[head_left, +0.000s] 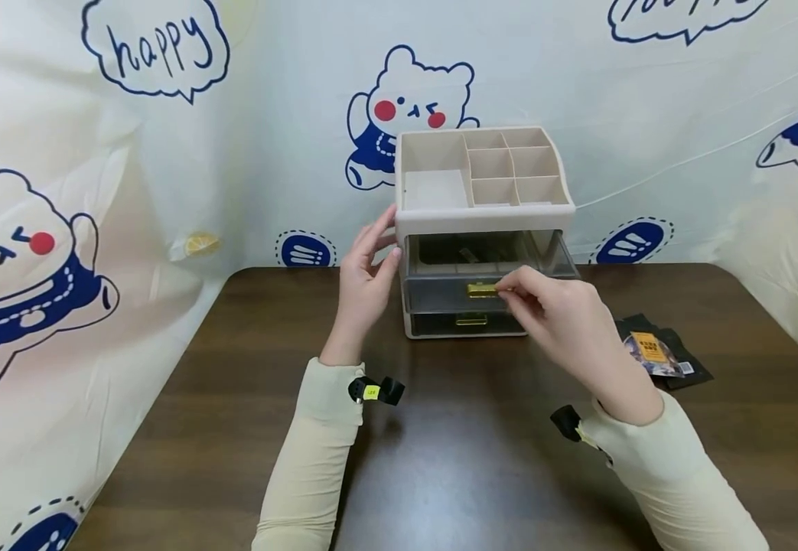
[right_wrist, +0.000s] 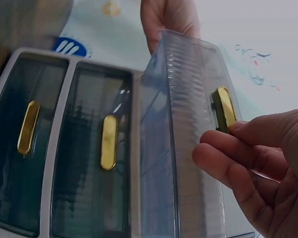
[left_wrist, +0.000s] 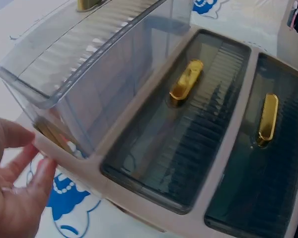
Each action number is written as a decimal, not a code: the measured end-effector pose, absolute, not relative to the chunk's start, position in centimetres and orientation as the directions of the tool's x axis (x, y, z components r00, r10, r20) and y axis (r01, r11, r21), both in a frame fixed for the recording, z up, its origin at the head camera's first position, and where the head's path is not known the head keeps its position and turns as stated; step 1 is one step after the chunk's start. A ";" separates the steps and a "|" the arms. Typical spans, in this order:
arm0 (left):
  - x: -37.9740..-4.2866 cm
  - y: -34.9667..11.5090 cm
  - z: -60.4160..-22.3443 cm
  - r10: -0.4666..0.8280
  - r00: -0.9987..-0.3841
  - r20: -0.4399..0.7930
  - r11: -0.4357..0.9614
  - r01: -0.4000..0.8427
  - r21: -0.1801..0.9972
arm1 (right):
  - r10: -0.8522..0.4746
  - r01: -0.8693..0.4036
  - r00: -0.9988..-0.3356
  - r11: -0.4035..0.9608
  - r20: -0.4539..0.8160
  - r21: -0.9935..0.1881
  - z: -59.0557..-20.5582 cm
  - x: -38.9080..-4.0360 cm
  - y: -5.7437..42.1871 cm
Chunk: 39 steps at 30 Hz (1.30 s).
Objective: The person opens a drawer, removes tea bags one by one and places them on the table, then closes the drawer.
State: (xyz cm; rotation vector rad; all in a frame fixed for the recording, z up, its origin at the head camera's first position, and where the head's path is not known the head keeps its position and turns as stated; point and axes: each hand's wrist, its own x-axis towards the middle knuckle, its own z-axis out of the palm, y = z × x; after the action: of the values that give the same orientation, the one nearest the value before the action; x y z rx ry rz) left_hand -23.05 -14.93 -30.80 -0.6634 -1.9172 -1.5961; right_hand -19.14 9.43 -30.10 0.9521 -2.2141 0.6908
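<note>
A cream desktop organizer has an open compartment tray on top and drawers with translucent grey fronts below. Its top drawer is pulled out toward me, and the other two drawers are closed, as the right wrist view shows. My right hand pinches the gold handle of that drawer between thumb and fingers. On the organizer's left side rests my left hand, fingers spread along the edge. In the left wrist view, the fingertips touch the cream frame beside the pulled-out drawer.
Black packets, one with an orange label, lie on the brown table to the right of the organizer, partly behind my right wrist. A pale curtain with cartoon bears hangs behind the table. Each sleeve cuff carries a small black strap.
</note>
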 end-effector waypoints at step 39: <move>-22.6 -15.5 -30.9 -0.002 -0.740 0.673 0.266 0.648 0.714 | -0.521 -0.745 -0.312 0.653 0.795 0.135 -31.7 -20.9 9.7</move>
State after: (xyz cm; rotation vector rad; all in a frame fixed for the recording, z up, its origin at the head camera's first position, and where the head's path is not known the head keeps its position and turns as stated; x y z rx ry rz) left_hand -22.58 -15.48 -30.91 -0.5819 -1.9817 -1.5105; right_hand -20.86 9.73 -31.75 0.9865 -1.9925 0.3230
